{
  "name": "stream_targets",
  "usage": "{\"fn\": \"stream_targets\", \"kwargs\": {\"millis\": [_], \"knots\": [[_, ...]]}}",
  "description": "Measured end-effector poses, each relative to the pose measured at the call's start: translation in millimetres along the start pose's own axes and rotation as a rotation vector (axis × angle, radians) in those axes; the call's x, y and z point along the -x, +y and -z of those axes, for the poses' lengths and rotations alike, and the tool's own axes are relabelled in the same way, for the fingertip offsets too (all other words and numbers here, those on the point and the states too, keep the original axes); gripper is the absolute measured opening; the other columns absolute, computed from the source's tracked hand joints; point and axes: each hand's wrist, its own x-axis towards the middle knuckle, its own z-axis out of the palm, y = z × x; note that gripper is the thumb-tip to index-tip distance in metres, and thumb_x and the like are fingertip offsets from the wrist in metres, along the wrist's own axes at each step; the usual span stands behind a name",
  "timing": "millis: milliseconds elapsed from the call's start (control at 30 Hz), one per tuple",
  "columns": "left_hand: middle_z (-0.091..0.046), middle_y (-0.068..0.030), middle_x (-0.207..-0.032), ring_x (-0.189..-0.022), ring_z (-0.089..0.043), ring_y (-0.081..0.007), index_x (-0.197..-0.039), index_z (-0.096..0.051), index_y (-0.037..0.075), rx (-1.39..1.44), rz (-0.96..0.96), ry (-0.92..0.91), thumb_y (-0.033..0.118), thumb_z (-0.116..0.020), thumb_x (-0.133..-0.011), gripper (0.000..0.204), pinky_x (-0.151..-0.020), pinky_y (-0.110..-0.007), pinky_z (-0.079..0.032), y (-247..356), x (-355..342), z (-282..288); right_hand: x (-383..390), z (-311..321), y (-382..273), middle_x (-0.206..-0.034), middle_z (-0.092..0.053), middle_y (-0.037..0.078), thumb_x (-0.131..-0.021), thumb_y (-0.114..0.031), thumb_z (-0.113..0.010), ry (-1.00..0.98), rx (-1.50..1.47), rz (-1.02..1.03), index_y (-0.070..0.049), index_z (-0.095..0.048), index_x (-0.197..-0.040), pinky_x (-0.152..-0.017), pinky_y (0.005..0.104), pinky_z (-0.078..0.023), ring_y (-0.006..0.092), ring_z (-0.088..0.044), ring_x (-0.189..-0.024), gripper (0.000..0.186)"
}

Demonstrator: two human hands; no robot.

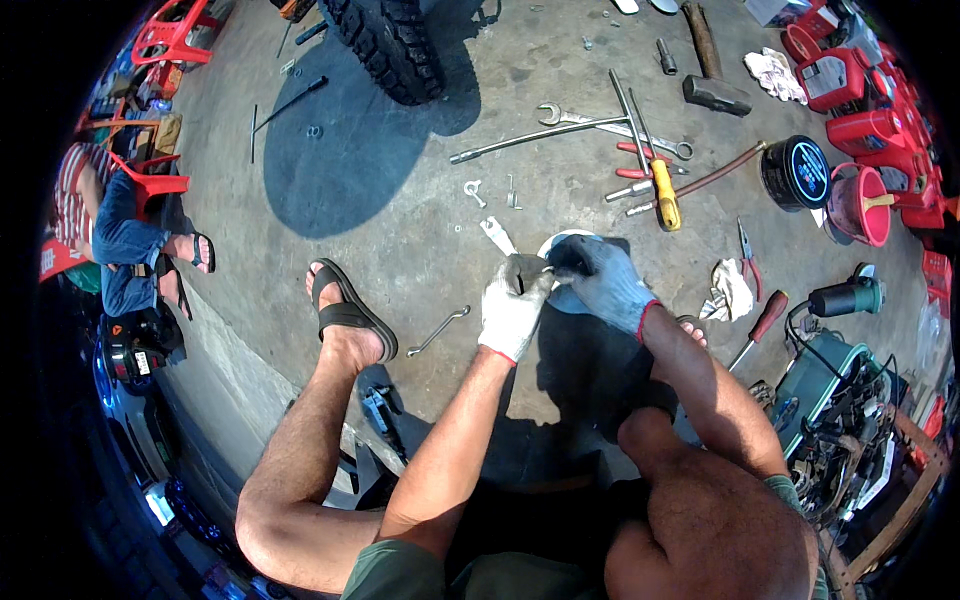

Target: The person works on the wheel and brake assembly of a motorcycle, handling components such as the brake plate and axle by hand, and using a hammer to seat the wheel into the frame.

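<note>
To my right stands a black tub (pixel 790 182) with a dark lid ringed in blue, so what it holds is hidden. Just beyond it is a pinkish-red bucket (pixel 848 215) with a pale yellowish handle (pixel 879 201) sticking out of it. Red plastic jugs (pixel 865 135) crowd the floor along that side; I can't see into them. Nearer me sits a green crate (pixel 828 372), with metal machine parts (pixel 850 450) at its near side; whether those lie in it or against it, I can't tell.

Under my hands is a round pale dish (pixel 553 243), mostly covered by my right glove, and its contents don't show.

My left hand (pixel 515 303) and right hand (pixel 605 283), both in white gloves with dark fingers, meet in front of me. Their fingers are bent in narrow, pinching a small pale piece (pixel 549 269) between the tips, right at the dish's edge; it's too small to name. A white tube (pixel 497 236) lies just ahead of my left hand, and a double-ended wrench (pixel 438 331) lies to its left.
</note>
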Motion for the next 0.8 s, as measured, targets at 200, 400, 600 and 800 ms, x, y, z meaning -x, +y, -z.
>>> {"fn": "stream_targets", "kwargs": {"millis": [200,400,600,800], "knots": [[-0.068,-0.014,-0.086,-0.076,-0.067,-0.0287,-0.094,-0.064,0.004,-0.363,-0.261,0.16,0.013,-0.069,-0.085,0.015,-0.07,-0.037,-0.052,-1.3,-4.9,-1.4,-6.1,-12.2,12.2,-0.092,-0.07,0.012,-0.084,-0.01,-0.069,0.054,-0.285,-0.072,-0.003,-0.068,-0.099,-0.078,0.0316,-0.052,0.0191,-0.066,-0.086,0.016],[-0.067,-0.0138,-0.092,-0.082,-0.066,-0.0327,-0.096,-0.063,0.005,-0.475,-0.466,0.174,0.009,-0.066,-0.085,0.012,-0.07,-0.04,-0.053,-2.2,-15.1,-5.8,-17.8,-14.1,18.8,-0.089,-0.07,0.01,-0.084,-0.008,-0.07,0.019,-0.568,-0.233,0.001,-0.068,-0.098,-0.076,0.0284,-0.051,0.0136,-0.064,-0.082,0.017],[-0.067,-0.0146,-0.092,-0.081,-0.066,-0.0322,-0.097,-0.063,0.004,-0.409,-0.44,0.182,0.009,-0.066,-0.085,0.013,-0.071,-0.04,-0.053,-6.4,-11.6,-6.5,-21.9,-23.8,35.3,-0.093,-0.071,0.014,-0.082,-0.011,-0.069,0.08,-0.391,-0.153,-0.001,-0.068,-0.097,-0.078,0.0328,-0.053,0.022,-0.068,-0.085,0.019],[-0.068,-0.0137,-0.091,-0.081,-0.067,-0.0264,-0.098,-0.062,0.003,-0.305,-0.268,0.215,0.013,-0.063,-0.09,0.012,-0.073,-0.037,-0.052,-19.3,-7.6,-5.6,-17.7,-16.7,9.2,-0.095,-0.069,0.018,-0.08,-0.015,-0.067,0.13,0.034,-0.145,-0.005,-0.067,-0.096,-0.08,0.0411,-0.053,0.0346,-0.067,-0.092,0.019]]}}
